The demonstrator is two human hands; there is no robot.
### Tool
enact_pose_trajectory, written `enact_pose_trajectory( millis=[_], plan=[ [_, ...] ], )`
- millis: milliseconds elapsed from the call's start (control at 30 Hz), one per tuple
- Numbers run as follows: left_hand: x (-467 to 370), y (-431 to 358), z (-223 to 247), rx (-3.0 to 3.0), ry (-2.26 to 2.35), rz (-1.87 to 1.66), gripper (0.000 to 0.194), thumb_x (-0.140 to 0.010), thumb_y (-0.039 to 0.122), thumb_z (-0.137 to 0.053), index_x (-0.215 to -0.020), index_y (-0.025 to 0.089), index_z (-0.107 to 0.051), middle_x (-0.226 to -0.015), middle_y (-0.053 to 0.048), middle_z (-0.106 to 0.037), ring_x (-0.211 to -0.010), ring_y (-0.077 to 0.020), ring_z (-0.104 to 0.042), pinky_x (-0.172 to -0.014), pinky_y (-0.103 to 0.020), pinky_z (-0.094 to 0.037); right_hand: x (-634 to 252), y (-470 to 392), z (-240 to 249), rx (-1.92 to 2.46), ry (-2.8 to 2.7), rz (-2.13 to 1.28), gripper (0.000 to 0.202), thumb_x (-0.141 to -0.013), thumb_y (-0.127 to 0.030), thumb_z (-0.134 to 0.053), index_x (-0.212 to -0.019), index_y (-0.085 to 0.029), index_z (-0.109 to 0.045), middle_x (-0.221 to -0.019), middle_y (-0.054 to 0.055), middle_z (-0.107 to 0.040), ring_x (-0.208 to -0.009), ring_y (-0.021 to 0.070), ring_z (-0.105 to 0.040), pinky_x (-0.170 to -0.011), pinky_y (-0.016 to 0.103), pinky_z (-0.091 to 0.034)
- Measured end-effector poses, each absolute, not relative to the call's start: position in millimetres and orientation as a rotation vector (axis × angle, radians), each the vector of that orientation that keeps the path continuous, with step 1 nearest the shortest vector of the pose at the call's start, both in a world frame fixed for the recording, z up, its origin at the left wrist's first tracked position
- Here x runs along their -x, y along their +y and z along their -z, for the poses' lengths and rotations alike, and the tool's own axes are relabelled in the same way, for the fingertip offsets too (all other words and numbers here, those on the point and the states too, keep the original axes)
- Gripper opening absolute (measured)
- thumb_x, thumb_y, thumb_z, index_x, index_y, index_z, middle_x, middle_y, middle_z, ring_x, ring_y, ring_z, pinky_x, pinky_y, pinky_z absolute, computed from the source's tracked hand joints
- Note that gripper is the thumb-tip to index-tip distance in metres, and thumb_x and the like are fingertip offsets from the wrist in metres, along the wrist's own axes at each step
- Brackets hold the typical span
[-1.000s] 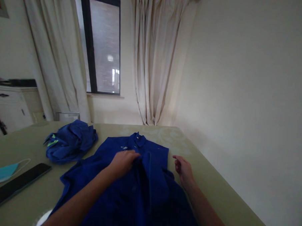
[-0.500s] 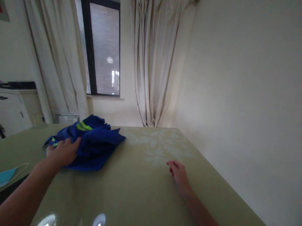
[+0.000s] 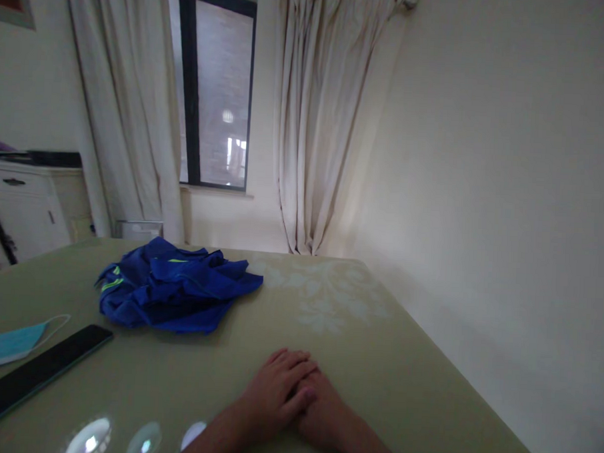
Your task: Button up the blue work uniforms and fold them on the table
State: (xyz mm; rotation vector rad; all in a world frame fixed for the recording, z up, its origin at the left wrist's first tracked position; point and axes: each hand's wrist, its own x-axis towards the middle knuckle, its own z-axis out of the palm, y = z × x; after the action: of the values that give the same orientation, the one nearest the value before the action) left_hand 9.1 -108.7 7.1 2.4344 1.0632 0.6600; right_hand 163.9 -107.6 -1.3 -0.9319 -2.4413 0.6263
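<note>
My left hand (image 3: 275, 389) rests over my right hand (image 3: 326, 411) on the table, in the lower middle of the view. The fingers of my left hand curl across the back of my right, and those of my right are mostly hidden beneath. Farther off to the left lies a crumpled blue garment (image 3: 179, 291) with neon yellow-green stripes; neither hand touches it.
A pale green glossy table (image 3: 415, 392) stretches out before me. On its left lie a black phone-like slab (image 3: 40, 372) and a light blue face mask (image 3: 11, 346). Beyond are curtains (image 3: 316, 120), a window (image 3: 220, 96) and a white cabinet (image 3: 27, 201); a wall borders the right.
My left hand has left the blue garment and come to lie over my right hand. My right hand has drawn nearer and leftward. The garment now lies bunched slightly differently.
</note>
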Motion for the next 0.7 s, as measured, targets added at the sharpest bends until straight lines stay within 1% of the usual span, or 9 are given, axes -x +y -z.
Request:
enact_pose_trajectory(
  millis=[133,300,400,533,600,700],
  plan=[
    [-4.0,-108.0,-7.4,-2.440,1.073,-0.684,0.046,-0.100,0.046,-0.047,-0.144,0.032,-0.053,-0.147,-0.004,-0.059,-0.135,-0.0236,-0.051,-0.122,-0.048,-0.029,-166.4,-104.9,-0.1,0.932,-2.464,-0.614,0.054,-0.084,-0.022,-0.057,-0.138,-0.026,-0.062,-0.144,0.008,-0.060,-0.132,0.0254,-0.053,-0.119,0.041,-0.033],
    [-7.4,-109.0,-6.8,-2.454,1.102,-0.701,0.043,-0.101,0.045,-0.046,-0.140,0.031,-0.056,-0.142,-0.004,-0.061,-0.131,-0.0240,-0.053,-0.120,-0.046,-0.031,-164.5,-104.0,-0.3,0.872,-2.447,-0.619,0.052,-0.085,-0.020,-0.056,-0.136,-0.025,-0.063,-0.142,0.007,-0.062,-0.132,0.0249,-0.054,-0.119,0.041,-0.032],
    [-8.6,-110.0,-7.6,-2.455,1.111,-0.722,0.040,-0.101,0.044,-0.047,-0.136,0.031,-0.058,-0.137,-0.004,-0.063,-0.127,-0.0236,-0.054,-0.116,-0.044,-0.035,-162.7,-105.4,-7.1,0.831,-2.422,-0.658,0.051,-0.084,-0.018,-0.057,-0.134,-0.026,-0.064,-0.141,0.007,-0.063,-0.132,0.0237,-0.054,-0.119,0.038,-0.033],
    [-10.6,-111.3,-10.9,-2.477,1.144,-0.728,0.035,-0.101,0.044,-0.046,-0.128,0.027,-0.061,-0.126,-0.006,-0.065,-0.117,-0.0247,-0.056,-0.109,-0.042,-0.039,-161.7,-108.9,-17.7,0.808,-2.431,-0.696,0.052,-0.083,-0.015,-0.058,-0.133,-0.027,-0.066,-0.140,0.006,-0.063,-0.132,0.0226,-0.054,-0.118,0.036,-0.034],
    [-11.6,-111.5,-11.6,-2.514,1.173,-0.719,0.033,-0.100,0.044,-0.046,-0.122,0.025,-0.063,-0.121,-0.007,-0.065,-0.112,-0.0254,-0.057,-0.105,-0.042,-0.040,-162.3,-110.4,-19.8,0.806,-2.460,-0.672,0.052,-0.085,-0.015,-0.057,-0.136,-0.027,-0.064,-0.143,0.006,-0.062,-0.135,0.0224,-0.052,-0.120,0.037,-0.032],
    [-12.7,-110.2,-7.3,-2.578,1.225,-0.734,0.031,-0.097,0.043,-0.048,-0.116,0.024,-0.063,-0.115,-0.008,-0.065,-0.108,-0.0262,-0.056,-0.100,-0.042,-0.040,-163.6,-110.6,-17.0,0.787,-2.526,-0.594,0.054,-0.089,-0.017,-0.057,-0.142,-0.027,-0.058,-0.149,0.007,-0.056,-0.142,0.0222,-0.043,-0.123,0.040,-0.025]
  ],
)
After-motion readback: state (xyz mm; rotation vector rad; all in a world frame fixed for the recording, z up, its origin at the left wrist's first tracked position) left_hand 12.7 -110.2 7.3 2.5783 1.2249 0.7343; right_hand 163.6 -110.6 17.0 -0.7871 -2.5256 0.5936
